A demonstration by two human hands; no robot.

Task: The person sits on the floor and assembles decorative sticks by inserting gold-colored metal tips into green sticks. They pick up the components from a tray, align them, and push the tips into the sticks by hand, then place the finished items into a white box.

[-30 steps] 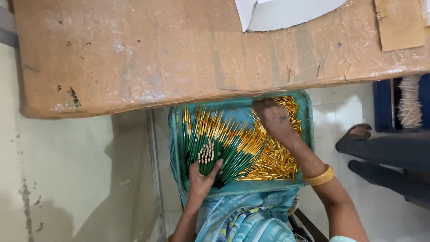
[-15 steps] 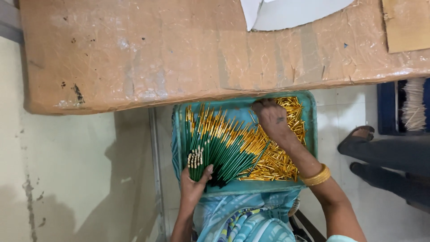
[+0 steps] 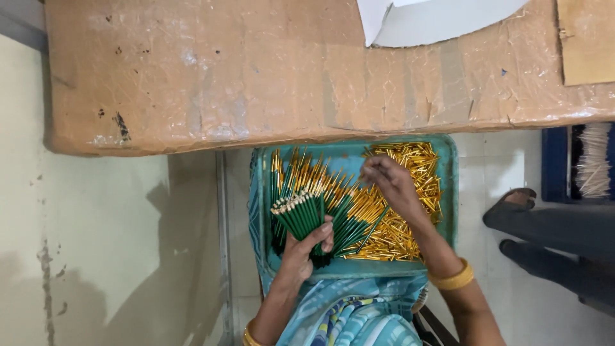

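Note:
A teal tray rests on my lap, filled with green pencils tipped with gold ferrules and a heap of loose gold ferrules. My left hand grips a bundle of green pencils, their pale ends pointing up and away from me. My right hand reaches into the tray at the edge of the gold ferrule heap, fingers curled down among the pieces. Whether it holds a piece is hidden.
A brown taped table top overhangs the far end of the tray, with white paper on it. To the right are another person's legs and a blue crate of pale sticks. A pale floor lies at the left.
My left hand has gathered a bundle of green pencils and lifted it slightly off the pile. My right hand stays at the gold ferrule heap, shifting a little.

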